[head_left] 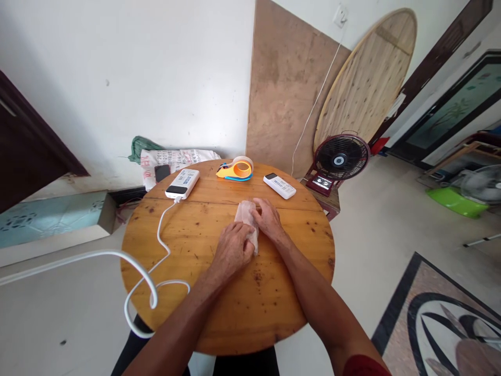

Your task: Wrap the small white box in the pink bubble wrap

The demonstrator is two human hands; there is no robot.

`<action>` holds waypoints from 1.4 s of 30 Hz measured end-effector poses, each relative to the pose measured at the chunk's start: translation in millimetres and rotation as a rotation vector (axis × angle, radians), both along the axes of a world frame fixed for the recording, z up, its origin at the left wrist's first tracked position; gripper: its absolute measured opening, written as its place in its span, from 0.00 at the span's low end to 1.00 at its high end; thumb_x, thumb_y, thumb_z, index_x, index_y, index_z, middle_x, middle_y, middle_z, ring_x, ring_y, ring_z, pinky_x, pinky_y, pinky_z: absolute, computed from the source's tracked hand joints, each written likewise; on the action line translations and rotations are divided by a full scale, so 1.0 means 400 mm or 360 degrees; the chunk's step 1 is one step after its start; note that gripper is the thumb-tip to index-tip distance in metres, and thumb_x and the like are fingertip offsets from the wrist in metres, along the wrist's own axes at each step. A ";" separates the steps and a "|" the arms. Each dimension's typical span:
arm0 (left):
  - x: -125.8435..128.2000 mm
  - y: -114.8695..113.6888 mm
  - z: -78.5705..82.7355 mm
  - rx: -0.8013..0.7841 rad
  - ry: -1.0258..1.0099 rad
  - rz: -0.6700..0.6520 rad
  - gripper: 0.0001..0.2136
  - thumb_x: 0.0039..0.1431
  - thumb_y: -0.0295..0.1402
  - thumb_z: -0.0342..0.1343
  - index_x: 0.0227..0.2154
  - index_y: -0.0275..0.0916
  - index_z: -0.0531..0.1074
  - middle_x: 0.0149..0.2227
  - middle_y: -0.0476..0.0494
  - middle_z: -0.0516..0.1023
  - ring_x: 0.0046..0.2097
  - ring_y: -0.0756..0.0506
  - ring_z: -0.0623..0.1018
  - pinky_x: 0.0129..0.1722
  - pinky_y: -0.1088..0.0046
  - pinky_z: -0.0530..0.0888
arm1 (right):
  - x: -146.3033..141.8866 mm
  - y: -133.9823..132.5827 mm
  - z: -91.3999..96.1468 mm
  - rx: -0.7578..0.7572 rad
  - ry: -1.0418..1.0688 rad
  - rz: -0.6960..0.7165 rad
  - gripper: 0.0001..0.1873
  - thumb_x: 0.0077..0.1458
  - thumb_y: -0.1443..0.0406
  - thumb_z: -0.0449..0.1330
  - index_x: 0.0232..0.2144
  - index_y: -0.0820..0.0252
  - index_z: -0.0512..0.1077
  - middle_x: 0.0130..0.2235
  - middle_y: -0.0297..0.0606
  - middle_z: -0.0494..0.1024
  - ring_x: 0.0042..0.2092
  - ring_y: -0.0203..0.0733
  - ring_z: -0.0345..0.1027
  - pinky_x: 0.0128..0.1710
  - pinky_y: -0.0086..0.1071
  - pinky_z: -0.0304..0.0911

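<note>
A round wooden worktop (195, 292) fills the middle of the view. Behind it a round wooden board (364, 78) leans against the wall, and a dark floor fan (341, 156) stands just past the worktop's far right edge. The left hand (231, 249) lies near the worktop's centre, its fingers (246, 244) curled closed over the near end of a folded pale cloth (244, 211). The right hand (269, 220) rests just beside it, fingers (259, 204) stretched out almost flat and pressing on the cloth's right edge without closing round it. The cloth lies flat on the wood at the centre, slightly toward the far side, between the two hands. A white cable (160, 237) loops across the left part of the worktop and plugs into a white power bank (182, 183) at the far left. An orange and blue tape dispenser (236, 169) sits at the far edge, and a white remote control (279, 186) lies to its right, well apart from the cloth.
</note>
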State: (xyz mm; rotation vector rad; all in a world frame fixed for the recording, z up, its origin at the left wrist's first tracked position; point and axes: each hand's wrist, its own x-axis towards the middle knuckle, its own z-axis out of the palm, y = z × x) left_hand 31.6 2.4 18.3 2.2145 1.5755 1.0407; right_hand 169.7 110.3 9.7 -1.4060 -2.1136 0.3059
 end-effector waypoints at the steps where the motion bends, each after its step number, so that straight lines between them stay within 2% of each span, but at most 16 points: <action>1: 0.000 0.000 -0.001 -0.0007 -0.0005 0.0002 0.14 0.47 0.22 0.47 0.37 0.39 0.69 0.40 0.43 0.76 0.47 0.41 0.71 0.49 0.62 0.67 | 0.003 0.002 0.004 -0.0051 0.0007 -0.0071 0.20 0.57 0.62 0.54 0.51 0.60 0.68 0.49 0.42 0.74 0.48 0.43 0.67 0.49 0.35 0.59; 5: -0.001 0.001 -0.002 -0.0018 -0.0017 0.0003 0.14 0.47 0.22 0.47 0.38 0.38 0.70 0.40 0.43 0.76 0.46 0.41 0.72 0.48 0.62 0.68 | 0.006 0.010 0.019 -0.0294 -0.0083 -0.0275 0.17 0.56 0.59 0.54 0.47 0.57 0.71 0.39 0.37 0.79 0.41 0.42 0.70 0.39 0.32 0.60; 12: -0.003 0.000 -0.003 -0.0023 -0.0010 0.0002 0.15 0.48 0.22 0.46 0.38 0.38 0.69 0.40 0.42 0.75 0.45 0.41 0.72 0.46 0.62 0.67 | -0.025 0.019 0.038 -0.0439 -0.0116 -0.0348 0.13 0.52 0.57 0.57 0.37 0.56 0.74 0.36 0.37 0.79 0.38 0.41 0.69 0.33 0.30 0.56; 17: -0.004 -0.001 -0.006 -0.0027 -0.0015 -0.0004 0.15 0.47 0.22 0.46 0.38 0.38 0.69 0.41 0.43 0.75 0.45 0.41 0.72 0.46 0.62 0.67 | -0.025 0.036 0.031 -0.0542 0.0124 -0.0251 0.10 0.48 0.58 0.60 0.28 0.59 0.75 0.28 0.34 0.77 0.30 0.37 0.65 0.29 0.28 0.53; 21: -0.005 -0.001 -0.007 -0.0011 -0.0019 -0.0007 0.15 0.48 0.22 0.47 0.38 0.38 0.69 0.41 0.43 0.75 0.46 0.41 0.71 0.46 0.62 0.68 | -0.018 0.051 0.012 -0.0591 0.0255 -0.0136 0.13 0.46 0.57 0.60 0.23 0.61 0.74 0.21 0.30 0.71 0.25 0.34 0.61 0.25 0.27 0.51; 27: -0.004 -0.001 -0.007 0.0005 -0.0010 -0.0007 0.15 0.48 0.22 0.47 0.38 0.38 0.70 0.41 0.43 0.75 0.46 0.41 0.72 0.46 0.61 0.68 | -0.021 0.063 -0.015 -0.0589 0.0450 -0.0037 0.09 0.42 0.60 0.61 0.22 0.61 0.72 0.20 0.27 0.69 0.25 0.32 0.59 0.25 0.25 0.52; 33: -0.005 -0.001 -0.015 0.0054 0.0000 0.0042 0.20 0.49 0.23 0.47 0.47 0.37 0.68 0.46 0.41 0.75 0.48 0.41 0.72 0.49 0.61 0.69 | -0.032 0.066 -0.023 -0.0533 0.0609 0.0016 0.09 0.42 0.60 0.59 0.23 0.60 0.69 0.23 0.26 0.68 0.27 0.32 0.58 0.26 0.25 0.53; 37: -0.007 -0.001 -0.016 0.0087 0.0045 -0.0003 0.17 0.49 0.22 0.47 0.42 0.37 0.71 0.45 0.40 0.76 0.48 0.40 0.72 0.49 0.61 0.69 | -0.037 0.068 -0.035 -0.0485 0.0721 -0.0026 0.10 0.42 0.59 0.58 0.21 0.60 0.65 0.22 0.25 0.65 0.26 0.32 0.56 0.25 0.25 0.52; 42: -0.006 -0.004 -0.007 0.0137 0.0114 0.0011 0.16 0.49 0.22 0.48 0.41 0.37 0.72 0.46 0.40 0.76 0.49 0.40 0.71 0.51 0.59 0.69 | -0.045 0.067 -0.052 -0.0451 0.0744 -0.0117 0.12 0.42 0.58 0.58 0.19 0.58 0.61 0.20 0.24 0.60 0.25 0.31 0.53 0.24 0.25 0.50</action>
